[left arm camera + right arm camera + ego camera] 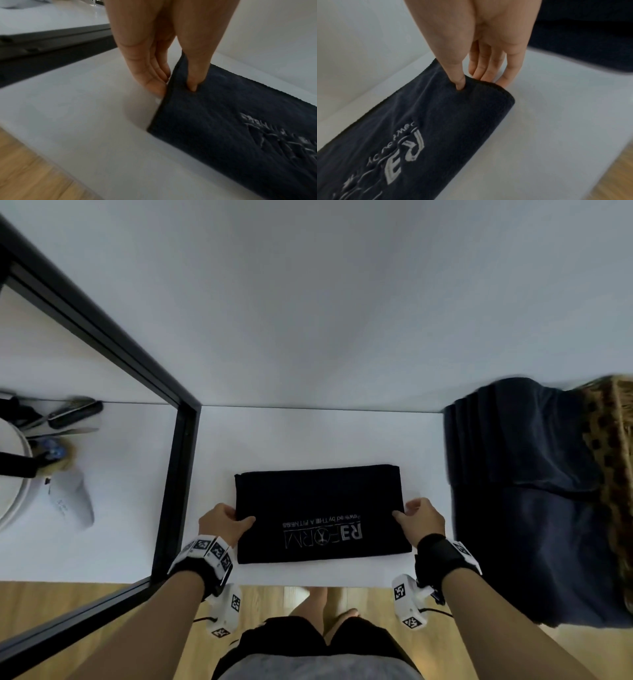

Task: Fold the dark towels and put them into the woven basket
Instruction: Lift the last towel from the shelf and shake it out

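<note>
Both hands [224,522] [419,517] pinch towel [318,508] — table [308,436].

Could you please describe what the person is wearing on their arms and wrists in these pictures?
Both forearms are bare, without sleeves. Each wrist carries a black strap with white blocks printed with black square tag patterns. A white tagged camera unit hangs under each wrist, trailing a thin dark cable.

Dim, flat indoor light, soft shadows, wide-angle bending at the edges, motion blur at the frame margins
</note>
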`<action>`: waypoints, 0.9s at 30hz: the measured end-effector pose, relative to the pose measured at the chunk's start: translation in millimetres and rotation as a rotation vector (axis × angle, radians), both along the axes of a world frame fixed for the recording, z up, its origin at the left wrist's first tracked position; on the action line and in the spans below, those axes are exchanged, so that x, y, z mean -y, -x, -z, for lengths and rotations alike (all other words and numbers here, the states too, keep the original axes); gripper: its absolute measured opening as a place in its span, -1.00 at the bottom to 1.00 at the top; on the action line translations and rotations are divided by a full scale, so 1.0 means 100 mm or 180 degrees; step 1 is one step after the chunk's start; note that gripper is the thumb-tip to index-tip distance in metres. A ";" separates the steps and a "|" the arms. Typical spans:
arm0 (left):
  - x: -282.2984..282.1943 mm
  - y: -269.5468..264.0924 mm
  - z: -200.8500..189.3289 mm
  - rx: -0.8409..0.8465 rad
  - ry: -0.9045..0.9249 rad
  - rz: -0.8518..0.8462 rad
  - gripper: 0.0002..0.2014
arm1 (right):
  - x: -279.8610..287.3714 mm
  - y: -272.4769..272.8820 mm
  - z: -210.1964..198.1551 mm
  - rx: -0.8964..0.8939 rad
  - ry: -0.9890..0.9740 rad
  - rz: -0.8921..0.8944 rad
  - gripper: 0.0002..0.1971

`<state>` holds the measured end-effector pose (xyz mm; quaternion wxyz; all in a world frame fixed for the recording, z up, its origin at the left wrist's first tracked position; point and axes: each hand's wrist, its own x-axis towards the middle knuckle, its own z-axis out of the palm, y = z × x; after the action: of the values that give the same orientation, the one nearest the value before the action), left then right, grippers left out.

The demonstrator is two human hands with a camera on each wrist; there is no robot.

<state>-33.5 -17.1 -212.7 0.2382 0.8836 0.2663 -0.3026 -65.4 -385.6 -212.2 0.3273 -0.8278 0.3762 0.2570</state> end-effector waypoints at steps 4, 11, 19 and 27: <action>0.11 -0.02 -0.03 -0.0045 -0.0126 -0.0068 -0.72 | -0.12 0.05 0.03 0.0001 -0.0012 -0.0037 -0.67; -0.10 -0.04 -0.10 -0.0240 -0.0023 -0.0342 -0.68 | -0.34 0.06 0.01 -0.0019 -0.0185 -0.0249 -0.66; 0.16 -0.16 -0.61 0.0080 0.0651 -0.0422 -0.61 | -0.59 0.08 -0.01 0.0016 -0.0514 -0.0469 -0.63; 1.31 -0.03 -0.73 0.0455 0.0923 0.0297 -0.58 | -0.71 0.11 0.02 0.0084 -0.0804 -0.0503 -0.64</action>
<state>-30.2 -148.0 -139.4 0.3672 0.8707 0.1610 -0.2849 -76.4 -314.6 -214.4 0.4125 -0.8104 0.2702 0.3164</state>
